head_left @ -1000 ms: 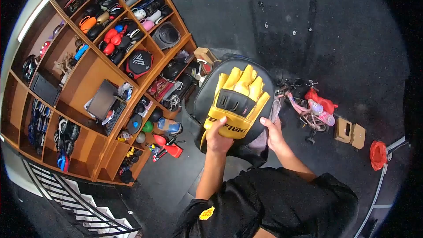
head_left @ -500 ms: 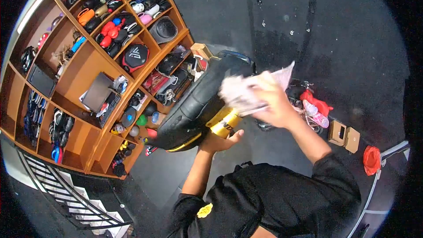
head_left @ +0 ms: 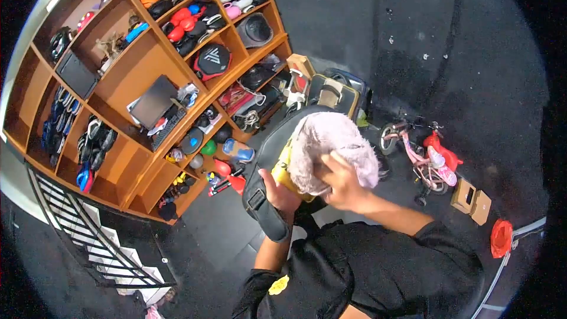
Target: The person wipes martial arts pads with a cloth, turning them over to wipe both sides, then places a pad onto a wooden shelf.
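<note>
A black and yellow boxing pad (head_left: 273,149) with a buckled black strap (head_left: 266,210) is held up in front of my body. My left hand (head_left: 284,199) grips its near edge, thumb up along the yellow part, with the other fingers largely hidden. Over the pad's face lies a fluffy, pale pink cloth (head_left: 335,133), bunched up. My right hand (head_left: 342,182) is closed on this cloth, fingers bent into its folds against the pad. The cloth hides most of the yellow face.
A wooden shelf unit (head_left: 171,106) full of gloves and pads stands at left, with a monitor (head_left: 155,103) on it. Beyond the pad are bags (head_left: 336,95). A pink child's bicycle (head_left: 416,156), a cardboard box (head_left: 463,196) and a red bag (head_left: 501,238) are at right. Stair railings (head_left: 77,224) rise lower left.
The pad has been turned and drawn closer, bringing its strap into view. My right hand has brought the cloth down onto its yellow face. The camera view has shifted left.
</note>
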The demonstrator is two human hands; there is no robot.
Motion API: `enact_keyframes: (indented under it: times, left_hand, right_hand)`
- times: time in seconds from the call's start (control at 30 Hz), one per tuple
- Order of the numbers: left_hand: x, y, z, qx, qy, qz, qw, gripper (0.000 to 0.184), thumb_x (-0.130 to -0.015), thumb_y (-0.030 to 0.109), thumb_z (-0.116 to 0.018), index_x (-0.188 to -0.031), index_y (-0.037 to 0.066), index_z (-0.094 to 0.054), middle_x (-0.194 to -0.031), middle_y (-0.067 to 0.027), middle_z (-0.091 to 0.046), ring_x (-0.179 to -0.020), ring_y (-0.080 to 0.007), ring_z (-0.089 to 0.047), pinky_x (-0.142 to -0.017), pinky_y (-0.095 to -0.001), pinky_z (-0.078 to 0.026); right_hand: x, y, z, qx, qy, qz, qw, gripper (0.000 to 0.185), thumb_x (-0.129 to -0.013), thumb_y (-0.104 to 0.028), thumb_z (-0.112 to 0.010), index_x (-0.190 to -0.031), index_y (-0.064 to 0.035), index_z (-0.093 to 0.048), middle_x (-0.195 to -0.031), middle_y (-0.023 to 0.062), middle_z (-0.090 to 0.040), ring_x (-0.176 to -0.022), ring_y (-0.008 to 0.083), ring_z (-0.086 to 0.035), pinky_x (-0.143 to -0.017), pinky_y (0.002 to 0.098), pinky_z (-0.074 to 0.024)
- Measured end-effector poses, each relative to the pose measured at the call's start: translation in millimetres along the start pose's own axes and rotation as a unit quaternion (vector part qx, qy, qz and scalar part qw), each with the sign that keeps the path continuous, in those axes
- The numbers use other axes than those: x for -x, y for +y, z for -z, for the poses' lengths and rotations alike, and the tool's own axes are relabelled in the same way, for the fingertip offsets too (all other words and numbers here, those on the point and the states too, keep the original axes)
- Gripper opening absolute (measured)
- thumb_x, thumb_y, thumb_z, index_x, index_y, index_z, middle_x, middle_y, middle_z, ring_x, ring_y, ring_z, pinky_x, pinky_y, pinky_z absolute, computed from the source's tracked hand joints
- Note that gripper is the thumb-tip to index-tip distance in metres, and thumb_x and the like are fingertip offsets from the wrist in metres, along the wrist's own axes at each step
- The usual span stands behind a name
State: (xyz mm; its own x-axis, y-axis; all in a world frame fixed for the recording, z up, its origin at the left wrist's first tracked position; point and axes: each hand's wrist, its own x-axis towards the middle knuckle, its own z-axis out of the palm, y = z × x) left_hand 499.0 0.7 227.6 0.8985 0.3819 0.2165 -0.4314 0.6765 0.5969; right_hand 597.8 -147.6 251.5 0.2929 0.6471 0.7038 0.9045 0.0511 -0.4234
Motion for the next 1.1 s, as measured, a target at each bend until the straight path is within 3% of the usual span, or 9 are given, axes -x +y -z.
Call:
enact_keyframes:
  times: [0.13,0.23,0.27,0.4,0.63,0.7,0.9,1.0,1.1]
  left_hand:
    - [23.4,19.5,56.9,-0.071,-0.002,-0.021,0.997,0.093,-0.093,0.072,-0.042,-0.149,-0.002,-0.034,-0.147,-0.017,-0.047,-0.134,-0.0323,-0.048,-0.112,-0.0458,-0.037]
    - [35.4,38.9,82.1,-0.348,-0.013,-0.024,0.937,0.073,-0.086,0.038,-0.075,-0.14,-0.001,-0.047,-0.129,-0.01,-0.058,-0.119,-0.023,-0.056,-0.103,-0.0362,-0.043]
    - [39.9,53.1,52.0,-0.362,-0.016,-0.033,0.931,0.067,-0.082,0.026,-0.079,-0.136,-0.002,-0.051,-0.127,-0.0099,-0.059,-0.117,-0.0211,-0.056,-0.101,-0.0347,-0.044]
    - [54.4,87.8,48.2,-0.544,-0.064,-0.005,0.837,0.063,-0.083,0.022,-0.077,-0.136,-0.002,-0.052,-0.131,-0.0133,-0.058,-0.121,-0.0255,-0.056,-0.105,-0.0363,-0.041]
    - [75.4,117.6,48.9,-0.585,-0.126,-0.091,0.796,0.063,-0.08,0.028,-0.076,-0.132,-0.002,-0.055,-0.126,-0.0161,-0.061,-0.121,-0.0309,-0.056,-0.106,-0.04,-0.042]
    - [79.0,123.3,48.9,-0.615,-0.132,-0.12,0.768,0.066,-0.08,0.03,-0.075,-0.133,-0.002,-0.055,-0.13,-0.0182,-0.059,-0.124,-0.0324,-0.054,-0.108,-0.0402,-0.04]
    - [85.6,123.9,49.9,-0.651,-0.143,-0.128,0.734,0.068,-0.079,0.029,-0.076,-0.136,-0.001,-0.054,-0.139,-0.0173,-0.055,-0.131,-0.0319,-0.049,-0.111,-0.0407,-0.035]
    - [88.6,126.6,38.4,-0.69,-0.164,-0.15,0.689,0.062,-0.077,0.03,-0.077,-0.129,0.001,-0.059,-0.132,-0.0158,-0.059,-0.126,-0.0316,-0.052,-0.109,-0.0406,-0.037]
    - [78.1,117.7,38.2,-0.605,-0.223,-0.05,0.762,0.054,-0.075,0.025,-0.079,-0.123,0.007,-0.063,-0.125,-0.0103,-0.063,-0.122,-0.0261,-0.056,-0.107,-0.0399,-0.039]
  right_hand:
    - [30.5,-6.7,-46.9,-0.127,-0.06,-0.098,0.985,0.03,-0.073,-0.006,-0.07,-0.101,0.0029,-0.069,-0.111,0.0196,-0.065,-0.098,0.0396,-0.065,-0.09,0.041,-0.0517]
    - [23.0,-8.8,-44.0,-0.347,-0.125,-0.273,0.888,0.034,-0.079,-0.002,-0.065,-0.112,0.002,-0.068,-0.113,0.0091,-0.07,-0.104,0.0151,-0.063,-0.09,0.0324,-0.0508]
    - [11.3,-22.7,-39.6,-0.372,-0.046,-0.28,0.884,0.035,-0.079,-0.01,-0.069,-0.113,0.0007,-0.069,-0.11,0.0167,-0.071,-0.105,0.0292,-0.067,-0.096,0.0404,-0.0493]
    - [-22.5,-19.3,-34.9,-0.05,-0.032,-0.024,0.998,0.042,-0.075,-0.026,-0.078,-0.11,-0.0027,-0.071,-0.111,0.0167,-0.068,-0.106,0.0354,-0.064,-0.099,0.0449,-0.0464]
    - [-112.2,-73.5,32.6,0.043,-0.439,-0.109,0.891,0.026,-0.081,-0.024,-0.07,-0.088,0.0009,-0.066,-0.097,0.022,-0.061,-0.097,0.0396,-0.06,-0.086,0.0473,-0.048]
    - [-113.6,-81.9,34.4,0.085,-0.26,-0.004,0.962,0.025,-0.078,-0.022,-0.07,-0.085,0.0019,-0.064,-0.099,0.0228,-0.059,-0.103,0.0403,-0.056,-0.086,0.0473,-0.0463]
    - [-111.0,-74.1,42.0,0.027,-0.224,0.021,0.974,0.026,-0.075,-0.016,-0.068,-0.09,0.0042,-0.062,-0.132,0.0277,-0.052,-0.127,0.0424,-0.047,-0.108,0.0438,-0.0386]
    - [-111.9,-102.9,15.7,-0.032,-0.251,0.042,0.966,0.034,-0.071,-0.016,-0.069,-0.099,0.0014,-0.063,-0.124,0.0222,-0.056,-0.122,0.0419,-0.05,-0.105,0.0455,-0.0412]
    - [-93.1,-109.3,-30.9,-0.011,-0.251,0.154,0.956,0.036,-0.065,-0.014,-0.071,-0.096,0.0002,-0.059,-0.107,0.0188,-0.058,-0.105,0.0392,-0.056,-0.096,0.0477,-0.0456]
